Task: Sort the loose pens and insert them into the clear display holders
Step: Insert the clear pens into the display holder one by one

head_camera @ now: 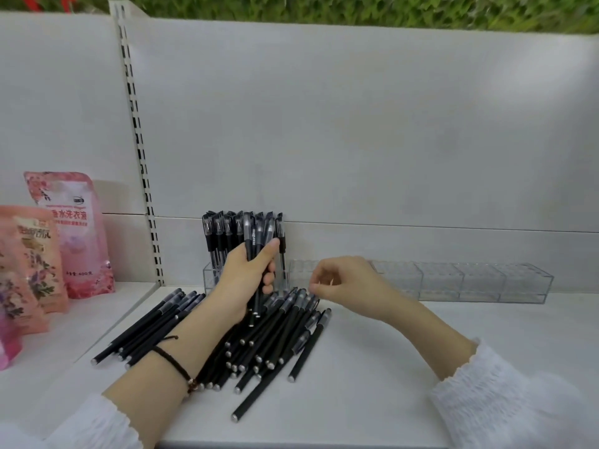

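The left hand grips a bundle of pens upright above the pile of loose pens. The right hand hovers at the pile's far edge with its fingers curled, and I cannot tell whether they pinch a pen. Behind the pile stand a pen-filled holder and a row of empty clear holders.

L hand grips pen bunch; R hand by pile.

Lighting is bright, even and diffuse, coming from overhead. A pale glare patch sits on the white back panel at upper right. Shadows are soft, with a faint one beside the pink pouch. The clear holders show low contrast against the white. Wide-angle distortion bows the slotted upright. The sleeves at the lower corners and the greenery along the top are smeared.
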